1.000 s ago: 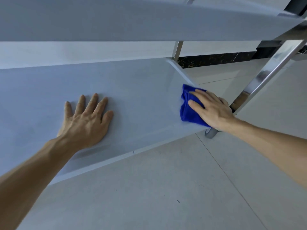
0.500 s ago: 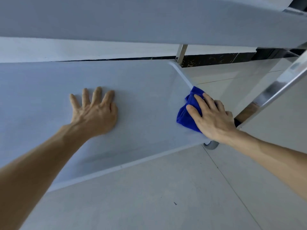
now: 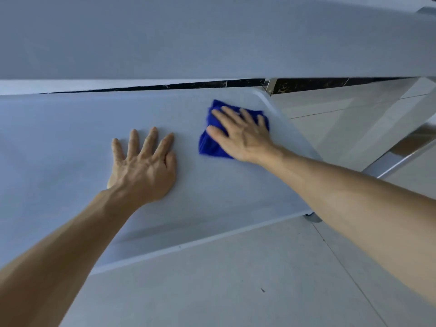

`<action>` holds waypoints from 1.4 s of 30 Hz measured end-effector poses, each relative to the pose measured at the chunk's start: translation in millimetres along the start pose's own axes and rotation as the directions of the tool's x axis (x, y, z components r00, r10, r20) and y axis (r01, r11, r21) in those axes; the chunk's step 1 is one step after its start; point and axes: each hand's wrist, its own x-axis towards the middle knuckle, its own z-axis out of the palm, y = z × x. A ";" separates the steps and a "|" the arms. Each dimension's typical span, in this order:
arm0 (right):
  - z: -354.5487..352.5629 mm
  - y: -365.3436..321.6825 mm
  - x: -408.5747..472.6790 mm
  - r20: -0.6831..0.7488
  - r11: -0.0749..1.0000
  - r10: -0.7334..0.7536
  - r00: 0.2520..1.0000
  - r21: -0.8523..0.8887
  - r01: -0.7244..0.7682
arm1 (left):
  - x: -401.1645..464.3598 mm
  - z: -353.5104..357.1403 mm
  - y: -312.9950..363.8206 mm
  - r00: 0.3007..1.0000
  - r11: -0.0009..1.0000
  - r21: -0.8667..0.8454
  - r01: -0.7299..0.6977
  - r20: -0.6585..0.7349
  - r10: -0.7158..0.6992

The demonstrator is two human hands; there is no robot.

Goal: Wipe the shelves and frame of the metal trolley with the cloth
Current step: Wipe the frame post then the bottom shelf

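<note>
- I press my right hand (image 3: 245,138), fingers flat, on the blue cloth (image 3: 210,145) near the lower shelf's (image 3: 70,138) right end, for wiping pressure.
- My left hand (image 3: 144,168) lies open beside it, bracing.

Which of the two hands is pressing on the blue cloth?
The right hand presses the blue cloth flat on the lower shelf; the left hand rests bare on it.

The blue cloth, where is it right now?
In the head view the blue cloth lies on the lower shelf near its right end, flat under the right hand, just right of the left hand.
</note>
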 end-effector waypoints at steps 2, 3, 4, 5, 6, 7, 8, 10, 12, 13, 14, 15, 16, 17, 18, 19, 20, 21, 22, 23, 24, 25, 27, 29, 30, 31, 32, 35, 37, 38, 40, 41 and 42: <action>2.2 -11.2 -22.9 0.015 0.982 -0.186 0.982 -0.028 0.186 | -0.6 0.9 -1.4 1.000 1.000 -0.001 -0.004 -0.007 0.004; 1.7 -9.1 -34.9 0.007 0.965 -0.258 0.966 -0.050 0.258 | -1.1 1.2 -2.1 1.000 1.000 0.000 -0.008 -0.014 0.008; 0.6 -1.8 -46.6 -0.003 0.948 -0.313 0.950 -0.063 0.312 | -1.5 1.4 -2.6 1.000 1.000 0.001 -0.015 -0.018 0.015; -1.9 9.1 -58.5 -0.002 0.935 -0.350 0.937 -0.062 0.349 | -2.2 1.9 -2.8 1.000 1.000 -0.001 -0.023 -0.020 0.023; -5.6 23.0 -68.3 0.008 0.928 -0.369 0.930 -0.063 0.368 | -2.9 2.3 -3.0 0.999 1.000 -0.003 -0.027 -0.020 0.027; -9.9 40.0 -73.0 0.010 0.929 -0.363 0.932 -0.071 0.363 | -3.4 2.6 -3.2 0.999 1.000 -0.004 -0.030 -0.018 0.030; -14.9 57.5 -72.5 -0.009 0.940 -0.331 0.944 -0.086 0.329 | -3.7 2.6 -3.3 0.999 0.999 -0.002 -0.033 -0.014 0.033; -24.0 90.6 -52.8 -0.077 0.982 -0.171 0.982 -0.098 0.163 | -3.9 1.8 -2.1 0.999 0.999 0.006 -0.034 -0.002 0.034; -33.8 106.8 -19.4 -0.063 0.990 0.142 0.988 -0.003 -0.143 | -5.6 1.3 0.3 0.999 0.999 0.027 -0.038 -0.005 0.038; -35.0 105.8 -2.1 -0.040 0.956 0.290 0.956 0.067 -0.287 | -6.6 1.4 1.2 0.999 0.999 0.034 -0.038 -0.008 0.039; -33.1 99.1 12.6 -0.032 0.921 0.382 0.924 0.095 -0.378 | -6.8 1.2 1.6 0.999 0.999 0.033 -0.035 -0.008 0.035; -29.3 88.0 22.9 -0.053 0.910 0.412 0.910 0.067 -0.408 | -6.1 0.7 1.6 1.000 0.999 0.023 -0.029 -0.004 0.029; -23.9 74.0 29.2 -0.085 0.923 0.385 0.919 0.023 -0.384 | -5.4 0.3 1.0 1.000 1.000 0.009 -0.022 0.003 0.022; -17.9 58.6 32.1 -0.100 0.947 0.318 0.943 -0.005 -0.320 | -5.1 0.1 0.3 1.000 1.000 -0.003 -0.014 0.009 0.014; -12.3 43.8 32.3 -0.090 0.972 0.231 0.969 -0.019 -0.233 | -5.0 0.2 -0.9 1.000 1.000 -0.011 -0.009 0.009 0.009; -8.6 31.6 29.7 -0.064 0.990 0.137 0.988 -0.025 -0.139 | -5.4 0.5 -2.2 1.000 1.000 -0.021 -0.005 0.003 0.005; -6.2 22.4 24.9 -0.042 0.999 0.039 0.998 -0.028 -0.040 | -5.8 0.7 -3.0 1.000 0.999 -0.037 -0.003 -0.006 0.002; -4.7 15.7 18.3 -0.034 0.997 -0.065 0.997 -0.035 0.064 | -6.0 0.8 -3.6 1.000 0.998 -0.058 0.002 -0.012 -0.003; -3.0 11.4 10.5 -0.037 0.985 -0.169 0.985 -0.049 0.167 | -6.0 0.7 -3.8 1.000 0.997 -0.075 0.009 -0.013 -0.010; -1.3 9.3 3.0 -0.042 0.966 -0.255 0.966 -0.062 0.252 | -6.4 0.3 -3.7 1.000 0.997 -0.082 0.015 -0.010 -0.016; -1.0 8.3 -2.1 -0.046 0.950 -0.307 0.951 -0.070 0.303 | -6.5 -0.2 -3.2 1.000 0.997 -0.076 0.016 -0.008 -0.017; -1.3 8.1 -3.1 -0.050 0.943 -0.327 0.944 -0.078 0.323 | -6.7 -0.7 -2.5 1.000 0.998 -0.066 0.013 -0.006 -0.013; -3.0 5.9 5.9 -0.044 0.946 -0.315 0.948 -0.087 0.311 | -7.1 -1.7 -1.2 1.000 0.998 -0.057 0.008 0.000 -0.008; -3.0 -5.5 23.4 -0.025 0.958 -0.277 0.960 -0.082 0.275 | -7.7 -2.0 -1.1 1.000 0.998 -0.054 0.009 0.002 -0.009; -1.8 -13.9 33.1 -0.022 0.964 -0.256 0.966 -0.079 0.254 | -7.9 -1.8 -1.2 1.000 0.999 -0.052 0.010 0.004 -0.010; -0.7 -22.7 42.8 -0.021 0.969 -0.238 0.971 -0.072 0.236 | -7.8 -1.6 -1.4 1.000 0.999 -0.050 0.013 0.007 -0.013; 0.2 -30.5 51.9 -0.018 0.973 -0.222 0.975 -0.060 0.221 | -7.6 -1.6 -1.5 1.000 0.999 -0.050 0.018 0.010 -0.017; -1.7 -42.6 76.6 0.006 0.982 -0.184 0.983 -0.029 0.185 | -6.3 -2.5 -2.1 0.999 0.999 -0.040 0.030 0.014 -0.029; -7.5 -39.4 89.4 0.022 0.987 -0.157 0.987 -0.023 0.157 | -5.6 -2.8 -2.1 0.999 0.999 -0.037 0.039 0.014 -0.039; -11.4 -34.3 95.0 0.026 0.991 -0.133 0.991 -0.021 0.133 | -5.2 -2.6 -2.2 0.999 0.998 -0.042 0.044 0.010 -0.043; -19.9 -14.8 104.7 0.026 0.999 -0.040 0.999 -0.021 0.040 | -4.7 -1.9 -3.1 0.999 0.997 -0.057 0.052 0.005 -0.052; -23.6 0.0 106.7 0.014 0.999 0.026 1.000 -0.022 -0.026 | -4.6 -1.4 -3.5 0.999 0.997 -0.061 0.054 0.005 -0.054; -25.8 18.1 105.6 -0.010 0.995 0.093 0.996 -0.025 -0.094 | -4.6 -0.8 -3.4 0.999 0.997 -0.059 0.053 0.005 -0.053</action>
